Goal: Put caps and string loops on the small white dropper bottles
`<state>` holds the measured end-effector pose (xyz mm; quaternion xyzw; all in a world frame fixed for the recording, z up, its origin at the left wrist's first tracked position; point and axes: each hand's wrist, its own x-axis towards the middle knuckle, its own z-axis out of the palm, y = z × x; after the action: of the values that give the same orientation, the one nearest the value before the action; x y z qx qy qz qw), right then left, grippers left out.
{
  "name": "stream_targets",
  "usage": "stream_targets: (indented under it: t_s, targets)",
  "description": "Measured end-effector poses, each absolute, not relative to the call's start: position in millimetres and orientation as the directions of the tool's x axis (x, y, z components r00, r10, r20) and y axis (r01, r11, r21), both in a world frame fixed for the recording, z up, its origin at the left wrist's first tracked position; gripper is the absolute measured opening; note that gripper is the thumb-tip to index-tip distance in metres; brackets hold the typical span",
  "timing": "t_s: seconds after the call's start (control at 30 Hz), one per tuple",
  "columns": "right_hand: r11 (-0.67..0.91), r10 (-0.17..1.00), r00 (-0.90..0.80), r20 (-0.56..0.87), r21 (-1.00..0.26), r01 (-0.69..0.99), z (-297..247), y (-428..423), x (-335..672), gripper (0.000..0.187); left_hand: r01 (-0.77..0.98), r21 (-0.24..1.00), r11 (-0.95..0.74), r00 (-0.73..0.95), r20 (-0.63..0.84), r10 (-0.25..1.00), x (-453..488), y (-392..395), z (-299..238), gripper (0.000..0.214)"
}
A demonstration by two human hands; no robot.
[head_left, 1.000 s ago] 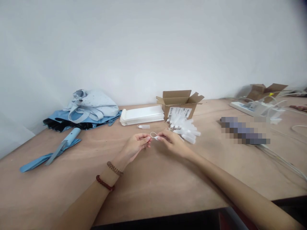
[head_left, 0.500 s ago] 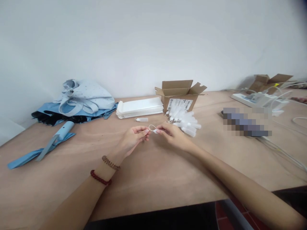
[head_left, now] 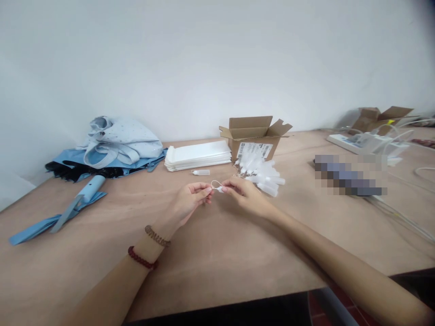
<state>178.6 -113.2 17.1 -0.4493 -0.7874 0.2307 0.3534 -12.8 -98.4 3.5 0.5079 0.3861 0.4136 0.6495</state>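
Note:
My left hand [head_left: 190, 203] and my right hand [head_left: 245, 194] meet over the middle of the wooden table [head_left: 217, 253]. Between their pinched fingertips is a small white piece with a thin loop [head_left: 216, 185]. The right hand's fingers hold its white end and the left hand's fingertips pinch the loop side. Just behind the right hand lies a pile of small translucent dropper bottles [head_left: 261, 172]. One single small bottle [head_left: 201, 172] lies apart, behind the left hand. I wear two bead bracelets [head_left: 149, 249] on my left wrist.
A stack of white pouches [head_left: 198, 154] and an open cardboard box [head_left: 253, 136] stand at the back. A folded blue umbrella and its sleeve [head_left: 81, 194] and a pale blue bag [head_left: 118, 140] lie at left. A power strip [head_left: 353, 142], cables and another box [head_left: 380, 117] are at right.
Both hands stay together on the small looped piece with hardly any shift. The view has tilted slightly, so everything sits a little lower than half a second ago.

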Motion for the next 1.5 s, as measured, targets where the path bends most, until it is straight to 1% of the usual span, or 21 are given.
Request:
stream_targets:
  t_s: [0.27,0.67,1.0,1.2,1.3,1.5]
  targets:
    - [0.479,0.876,-0.356,0.327,-0.688,0.545,16,-113,180,0.021,-0.171,0.973,0.158,0.359,-0.088,0.929,-13,-97,1,0.019]
    - [0.454,0.888,-0.342,0.308,-0.711,0.537,19,-116,179,0.022,-0.130,0.985,0.115,0.363,-0.061,0.930,-13,-97,0,0.018]
    - [0.439,0.894,-0.353,0.277,-0.703,0.560,25,-118,178,0.021,-0.138,0.982,0.132,0.376,-0.071,0.924,-12,-102,6,0.016]
    - [0.450,0.888,-0.364,0.281,-0.694,0.562,24,-117,180,0.022,-0.164,0.973,0.160,0.364,-0.091,0.927,-12,-100,3,0.020]
    - [0.460,0.883,-0.373,0.284,-0.680,0.571,22,-116,180,0.021,-0.122,0.985,0.124,0.348,-0.075,0.934,-12,-99,0,0.021]
    - [0.487,0.872,-0.386,0.300,-0.608,0.628,14,-113,179,0.017,0.086,0.996,-0.033,0.286,0.007,0.958,-13,-93,-13,0.020]
